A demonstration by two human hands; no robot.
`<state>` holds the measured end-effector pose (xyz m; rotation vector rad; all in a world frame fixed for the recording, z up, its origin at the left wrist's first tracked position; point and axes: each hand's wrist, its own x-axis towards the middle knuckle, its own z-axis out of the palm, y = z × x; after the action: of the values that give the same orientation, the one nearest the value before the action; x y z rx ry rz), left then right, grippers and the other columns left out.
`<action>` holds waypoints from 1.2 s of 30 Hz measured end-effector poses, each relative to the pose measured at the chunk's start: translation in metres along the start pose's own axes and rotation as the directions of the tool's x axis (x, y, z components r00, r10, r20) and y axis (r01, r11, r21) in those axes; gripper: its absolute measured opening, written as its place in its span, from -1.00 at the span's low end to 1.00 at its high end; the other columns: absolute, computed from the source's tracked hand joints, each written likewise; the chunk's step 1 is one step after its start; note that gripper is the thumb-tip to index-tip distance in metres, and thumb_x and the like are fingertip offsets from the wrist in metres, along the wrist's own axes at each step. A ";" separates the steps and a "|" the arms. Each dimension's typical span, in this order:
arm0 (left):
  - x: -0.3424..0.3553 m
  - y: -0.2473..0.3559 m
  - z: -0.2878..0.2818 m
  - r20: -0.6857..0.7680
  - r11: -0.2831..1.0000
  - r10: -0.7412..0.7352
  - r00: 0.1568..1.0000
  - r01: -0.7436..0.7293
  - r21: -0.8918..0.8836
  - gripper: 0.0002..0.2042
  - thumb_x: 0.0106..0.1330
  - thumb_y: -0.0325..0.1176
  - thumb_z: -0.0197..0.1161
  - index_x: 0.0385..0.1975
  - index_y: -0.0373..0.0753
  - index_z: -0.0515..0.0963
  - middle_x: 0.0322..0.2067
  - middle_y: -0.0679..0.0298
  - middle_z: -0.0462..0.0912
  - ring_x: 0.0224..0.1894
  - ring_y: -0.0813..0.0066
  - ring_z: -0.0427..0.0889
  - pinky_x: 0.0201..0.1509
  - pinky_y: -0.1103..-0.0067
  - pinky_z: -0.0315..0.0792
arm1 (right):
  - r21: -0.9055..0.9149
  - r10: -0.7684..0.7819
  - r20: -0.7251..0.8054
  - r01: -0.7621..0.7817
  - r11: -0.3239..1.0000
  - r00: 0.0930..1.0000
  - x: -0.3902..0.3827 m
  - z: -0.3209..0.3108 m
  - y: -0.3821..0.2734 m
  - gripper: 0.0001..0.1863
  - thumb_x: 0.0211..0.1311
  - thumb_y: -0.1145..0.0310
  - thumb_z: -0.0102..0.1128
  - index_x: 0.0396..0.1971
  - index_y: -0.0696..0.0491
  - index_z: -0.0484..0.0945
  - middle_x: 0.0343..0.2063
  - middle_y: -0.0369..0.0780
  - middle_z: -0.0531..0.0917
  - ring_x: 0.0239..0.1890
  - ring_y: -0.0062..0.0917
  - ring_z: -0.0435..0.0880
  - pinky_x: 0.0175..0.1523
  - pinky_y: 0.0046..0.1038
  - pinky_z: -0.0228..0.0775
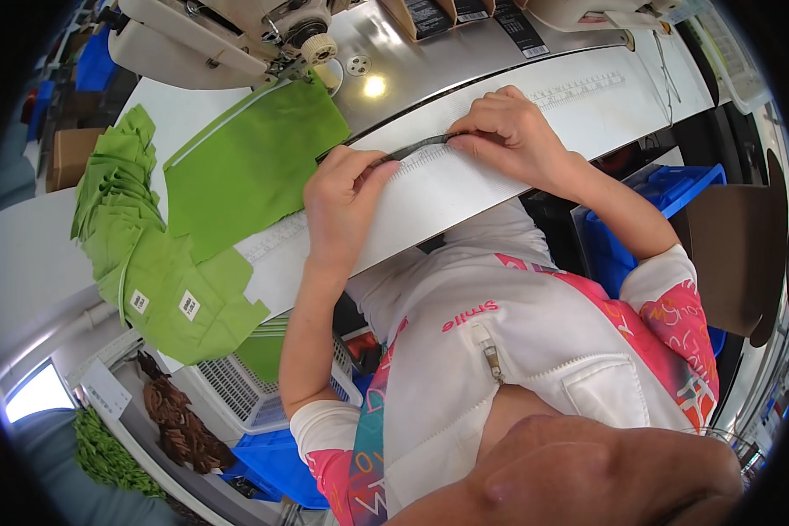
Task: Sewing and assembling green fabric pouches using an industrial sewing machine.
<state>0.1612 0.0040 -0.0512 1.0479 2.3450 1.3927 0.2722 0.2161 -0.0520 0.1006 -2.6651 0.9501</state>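
A narrow dark strip (415, 147) stretches between my two hands, slightly bowed, just above the white table edge with its printed ruler (579, 88). My left hand (346, 197) pinches one end between thumb and fingers. At the other end, my right hand (513, 136) grips it the same way. The strip's exact kind is not clear. Left of my left hand lies a flat green fabric panel (254, 167) with a white line along its far edge, reaching under the sewing machine (193, 44).
A stack of folded green fabric pieces (118, 197) hangs over the table's left side, some with white labels. Below are a white basket (232, 386) and blue bins (280, 460). Another blue bin (609, 254) stands at right. Cardboard holders (421, 17) sit at the back.
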 end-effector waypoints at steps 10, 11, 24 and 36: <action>0.005 0.003 -0.005 0.069 0.998 -0.060 0.996 0.059 0.018 -0.82 0.00 -0.46 0.40 -0.38 -0.33 0.63 -0.61 0.28 0.51 -0.58 0.55 0.45 -0.47 0.63 0.32 | 0.073 0.012 0.036 -0.015 0.997 0.999 0.003 -0.003 0.004 -0.87 0.05 0.40 0.29 -0.36 0.08 0.64 -0.62 -0.31 0.51 -0.54 -0.55 0.46 -0.14 -0.51 0.18; 0.004 0.002 -0.004 0.062 0.998 -0.062 0.996 0.062 0.005 -0.81 0.00 -0.46 0.41 -0.38 -0.33 0.64 -0.60 0.28 0.51 -0.58 0.56 0.44 -0.48 0.63 0.32 | 0.057 -0.009 0.024 0.007 0.998 1.000 0.002 -0.002 0.003 -0.87 0.06 0.41 0.29 -0.37 0.08 0.64 -0.62 -0.31 0.51 -0.55 -0.55 0.46 -0.13 -0.51 0.19; 0.009 0.031 -0.002 0.020 0.789 0.453 0.891 -0.412 0.457 -0.80 0.00 -0.43 0.42 -0.39 -0.33 0.60 -0.51 0.33 0.56 -0.42 0.49 0.46 -0.27 0.59 0.32 | 0.042 -0.035 0.060 0.033 0.999 0.998 0.002 -0.003 -0.005 -0.90 0.09 0.42 0.26 -0.38 0.08 0.64 -0.64 -0.28 0.50 -0.55 -0.49 0.44 -0.16 -0.50 0.19; -0.061 -0.011 -0.033 -0.063 0.997 0.042 0.997 -0.045 -0.056 -0.93 0.10 -0.60 0.31 -0.42 -0.36 0.58 -0.47 0.27 0.59 -0.45 0.58 0.50 -0.36 0.69 0.36 | -0.140 -0.413 0.024 0.412 0.900 0.910 0.086 0.058 -0.007 -0.88 0.10 0.35 0.21 -0.43 0.08 0.60 -0.46 -0.21 0.57 -0.50 -0.29 0.59 -0.41 -0.34 0.43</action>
<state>0.1832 -0.0629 -0.0524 1.0606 2.3229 1.5203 0.1766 0.1778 -0.0636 0.6039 -2.5424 0.6189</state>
